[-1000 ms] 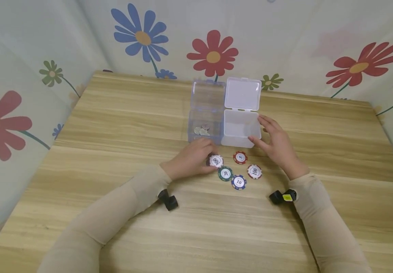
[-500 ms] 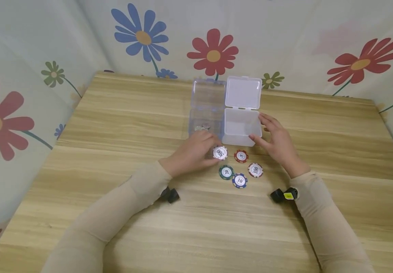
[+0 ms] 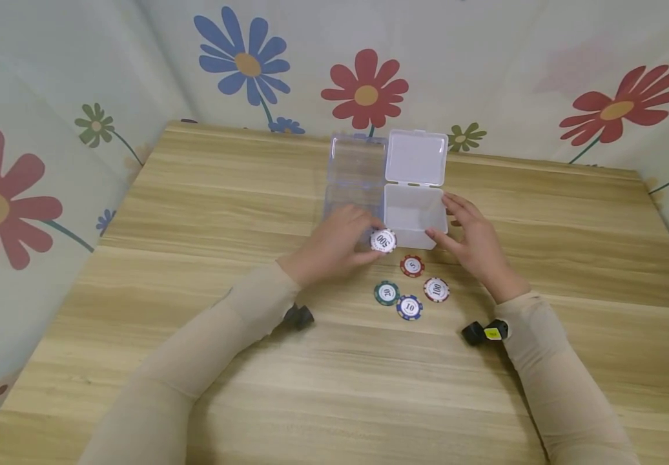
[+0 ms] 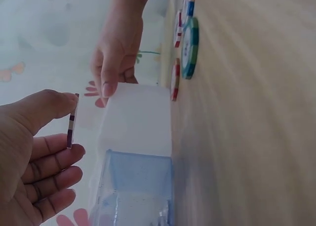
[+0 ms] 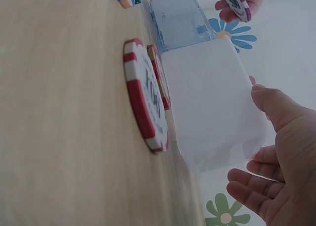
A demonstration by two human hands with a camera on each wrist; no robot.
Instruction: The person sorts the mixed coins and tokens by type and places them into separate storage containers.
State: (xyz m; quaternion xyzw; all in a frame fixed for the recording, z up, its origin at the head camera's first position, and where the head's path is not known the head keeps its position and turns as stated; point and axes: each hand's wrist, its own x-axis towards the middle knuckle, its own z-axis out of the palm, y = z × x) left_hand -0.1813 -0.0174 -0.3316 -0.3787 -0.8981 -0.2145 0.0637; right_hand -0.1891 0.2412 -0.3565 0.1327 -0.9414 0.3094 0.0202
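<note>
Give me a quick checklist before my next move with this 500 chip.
1. 500 chip pinched in the left hand: ok.
2. Chip off the table: ok, raised in the left wrist view.
3. Lid of the white box open: ok.
4. Right hand touching the white box: ok.
5. Right hand's hold firm: cannot tell.
6. Chip directly over the white box's opening, if headed there: not ok; head view shows it by the front left corner.

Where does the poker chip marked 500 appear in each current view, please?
Head: the 500 chip is near the centre, pinched by the left hand.
Left wrist: the 500 chip is left of centre, seen edge-on.
Right wrist: the 500 chip is at the top, right of centre.
Shared landmark: the white box.
</note>
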